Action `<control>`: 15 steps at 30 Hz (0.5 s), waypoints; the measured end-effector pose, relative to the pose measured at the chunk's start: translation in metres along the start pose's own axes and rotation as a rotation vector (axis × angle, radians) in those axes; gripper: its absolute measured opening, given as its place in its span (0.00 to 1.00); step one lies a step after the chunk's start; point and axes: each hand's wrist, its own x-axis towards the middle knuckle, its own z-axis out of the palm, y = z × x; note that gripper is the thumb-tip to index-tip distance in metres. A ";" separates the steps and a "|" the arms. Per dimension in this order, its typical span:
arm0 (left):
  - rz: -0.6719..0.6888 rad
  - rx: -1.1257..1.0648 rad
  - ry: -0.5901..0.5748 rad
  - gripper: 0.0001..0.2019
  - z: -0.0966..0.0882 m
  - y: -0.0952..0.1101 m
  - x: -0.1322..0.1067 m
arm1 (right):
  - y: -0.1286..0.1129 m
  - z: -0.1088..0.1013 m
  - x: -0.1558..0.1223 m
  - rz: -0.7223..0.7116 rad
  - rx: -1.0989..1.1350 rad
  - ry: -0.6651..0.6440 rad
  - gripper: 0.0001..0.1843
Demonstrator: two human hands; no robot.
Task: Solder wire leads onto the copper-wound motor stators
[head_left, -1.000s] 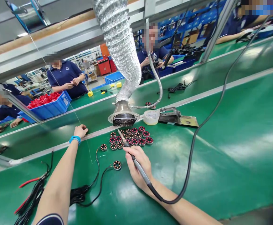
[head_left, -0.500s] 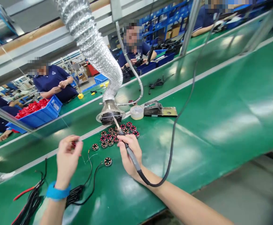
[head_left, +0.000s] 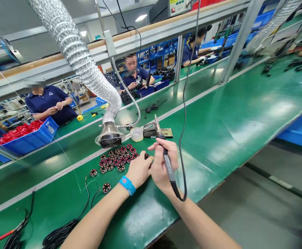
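Note:
My right hand [head_left: 163,162] is wrapped around a soldering iron [head_left: 168,167], its metal tip pointing up and away from me. Right beside it, my left hand [head_left: 139,170], with a blue wrist strap [head_left: 127,185], has its fingers closed around a small round motor stator [head_left: 147,156], mostly hidden by the fingers. The two hands touch or nearly touch. Left of them, a cluster of stators [head_left: 116,162] with red and copper windings lies on the green bench. A separate stator [head_left: 106,187] wired to a black cable lies nearer to me, and another stator [head_left: 93,172] sits left of the cluster.
A fume duct [head_left: 109,129] hangs over the cluster. Behind my hands are a tape roll [head_left: 136,134] and an iron stand [head_left: 151,130]. Coiled black cables [head_left: 60,235] lie at front left. Co-workers sit across the bench near a blue bin [head_left: 40,136] of red parts.
My left hand has moved right, from the bench's left side to beside my right hand. The soldering iron has moved right, away from the duct mouth, and now points more upright. The view has shifted.

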 end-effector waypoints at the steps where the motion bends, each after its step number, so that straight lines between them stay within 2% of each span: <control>1: 0.016 0.041 0.024 0.15 -0.007 -0.001 0.003 | 0.008 -0.007 0.006 -0.033 -0.020 -0.001 0.10; 3: 0.024 0.029 0.171 0.13 -0.028 -0.011 0.004 | 0.027 -0.022 0.015 -0.090 -0.059 -0.023 0.11; 5: -0.065 -0.060 0.418 0.11 -0.055 -0.034 0.005 | 0.047 -0.036 0.020 -0.121 -0.109 -0.068 0.11; 8: -0.399 -0.195 0.843 0.12 -0.098 -0.097 0.011 | 0.070 -0.051 0.021 -0.102 -0.153 -0.122 0.11; 10: -0.634 -0.356 0.986 0.14 -0.120 -0.149 0.018 | 0.078 -0.056 0.019 -0.053 -0.156 -0.136 0.10; 11: -0.738 -0.412 0.989 0.16 -0.127 -0.174 0.022 | 0.080 -0.058 0.017 -0.031 -0.155 -0.144 0.10; 12: -0.812 -0.428 0.926 0.17 -0.132 -0.198 0.026 | 0.081 -0.059 0.015 -0.017 -0.153 -0.153 0.10; 15: -0.918 -0.417 0.658 0.17 -0.127 -0.250 0.038 | 0.081 -0.060 0.012 -0.025 -0.145 -0.187 0.12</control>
